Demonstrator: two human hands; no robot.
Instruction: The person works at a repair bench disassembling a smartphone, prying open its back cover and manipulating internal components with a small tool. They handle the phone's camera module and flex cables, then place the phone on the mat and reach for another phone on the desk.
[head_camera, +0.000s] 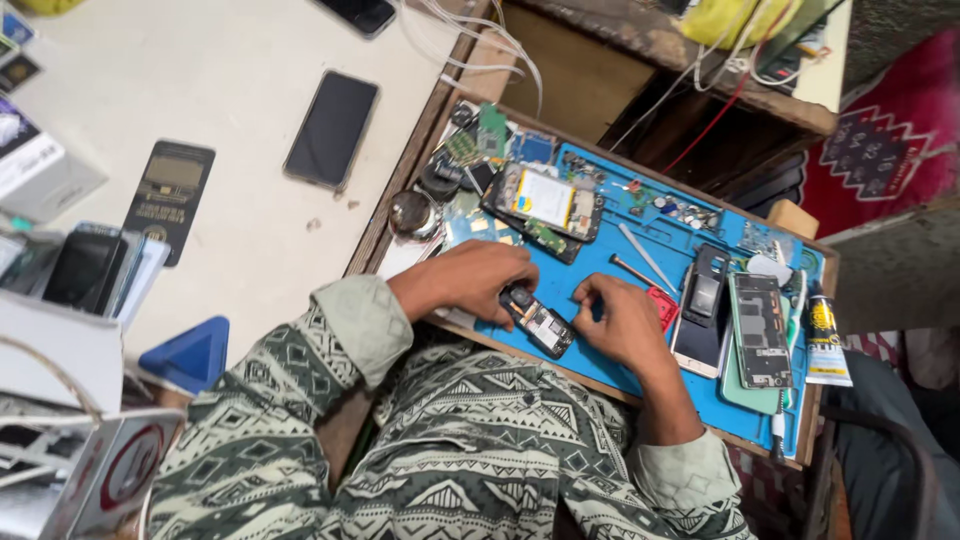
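Observation:
A small open phone (538, 322), its back cover off and its dark insides showing, lies on the blue work mat (640, 250) close to my body. My left hand (470, 280) grips the phone's upper end with curled fingers. My right hand (625, 325) rests on the mat at the phone's lower end, with its fingertips touching that end. Whether it pinches a tool or a small part is hidden by the fingers. Both sleeves are green with a white pattern.
On the mat lie a larger opened phone with a battery (548, 200), thin metal tools (645, 258), several disassembled phones (760, 330), circuit boards (490, 130) and a glue tube (825, 340). The white table on the left holds a black phone (332, 130), a dark card (170, 195), a blue triangular piece (190, 355) and boxes (40, 170).

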